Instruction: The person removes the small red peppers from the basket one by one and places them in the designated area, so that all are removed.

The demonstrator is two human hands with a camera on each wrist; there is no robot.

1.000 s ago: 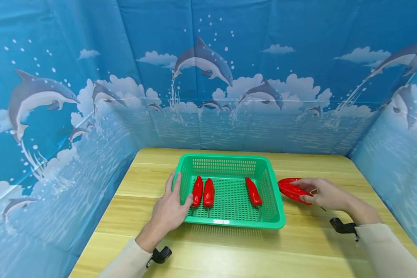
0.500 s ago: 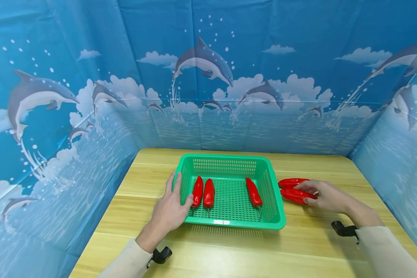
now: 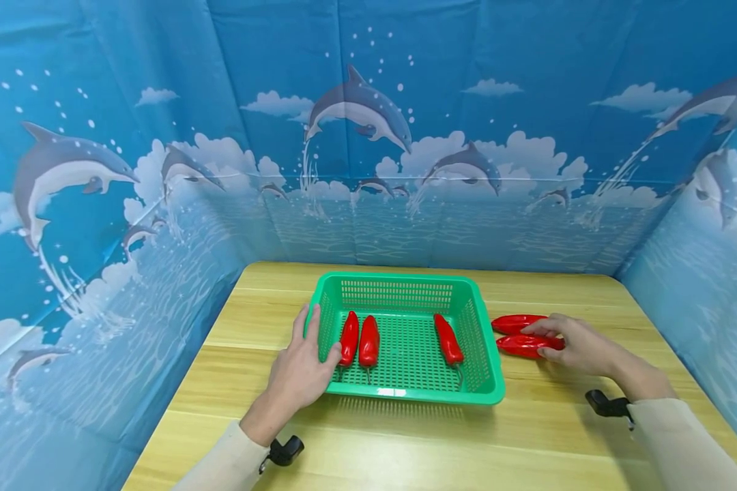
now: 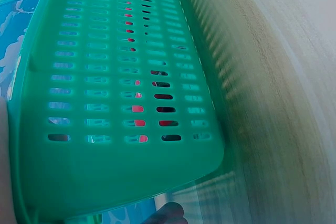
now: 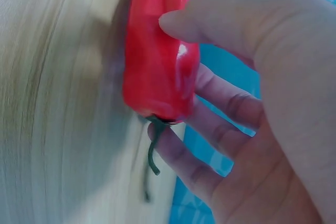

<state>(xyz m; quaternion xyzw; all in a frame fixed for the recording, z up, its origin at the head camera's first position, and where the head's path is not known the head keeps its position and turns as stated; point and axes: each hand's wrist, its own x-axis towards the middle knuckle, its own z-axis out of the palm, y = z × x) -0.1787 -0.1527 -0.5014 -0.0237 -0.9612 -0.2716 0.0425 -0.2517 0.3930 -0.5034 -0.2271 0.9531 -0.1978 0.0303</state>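
Two red peppers lie just right of the green basket (image 3: 405, 394), one behind the other. My right hand (image 3: 583, 346) pinches the nearer pepper (image 3: 518, 345) between thumb and fingers; the right wrist view shows the thumb on this pepper (image 5: 157, 72), its green stem hanging free. The farther pepper (image 3: 512, 323) lies alongside it. On the basket's left rim rests my left hand (image 3: 301, 368), fingers spread. Inside the basket are three red peppers: two near the left side (image 3: 349, 339) (image 3: 369, 342) and one toward the right (image 3: 448, 339). The left wrist view shows the perforated basket wall (image 4: 105, 171).
The basket stands on a light wooden table (image 3: 405, 450). Behind the table and at both sides hangs a blue sheet printed with dolphins (image 3: 356, 225). A black wrist-mounted device (image 3: 608, 402) sits at the right sleeve, another (image 3: 285, 450) at the left.
The nearer pepper and the farther one have come apart from their overlap, the nearer now lying straighter beside it. My right hand has shifted slightly right. My left hand and the basket have stayed put.
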